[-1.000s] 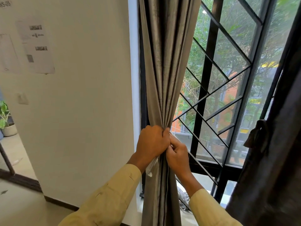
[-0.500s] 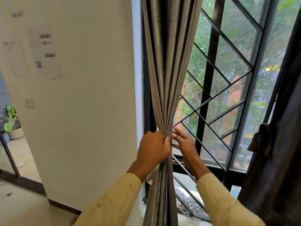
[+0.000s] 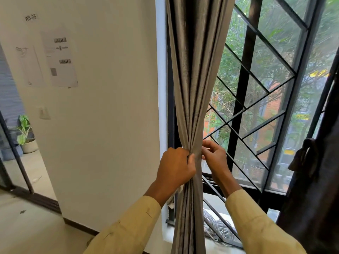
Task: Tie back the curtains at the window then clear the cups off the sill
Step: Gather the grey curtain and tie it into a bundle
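The grey left curtain [image 3: 194, 85] hangs bunched into a narrow column at the window's left edge. My left hand [image 3: 176, 167] is clenched around the gathered folds at waist height. My right hand [image 3: 213, 154] is just right of the bunch, fingers curled and slightly apart, fingertips touching the fabric's edge. A pale strip of cloth hangs below my left fist, mostly hidden. The dark right curtain [image 3: 315, 180] is gathered with a knotted tie [image 3: 302, 156]. The white sill [image 3: 216, 242] shows below; no cups are in view.
Black window grille [image 3: 244, 99] with diagonal bars fills the opening. A coil of grey cable [image 3: 218, 230] lies on the sill. White wall [image 3: 102, 125] with taped papers is at left, and a potted plant [image 3: 25, 134] stands beyond a doorway.
My right hand let go of the bunched curtain, opened and now sits at its right edge. My left hand kept its grip. The view shifted slightly downward and right.
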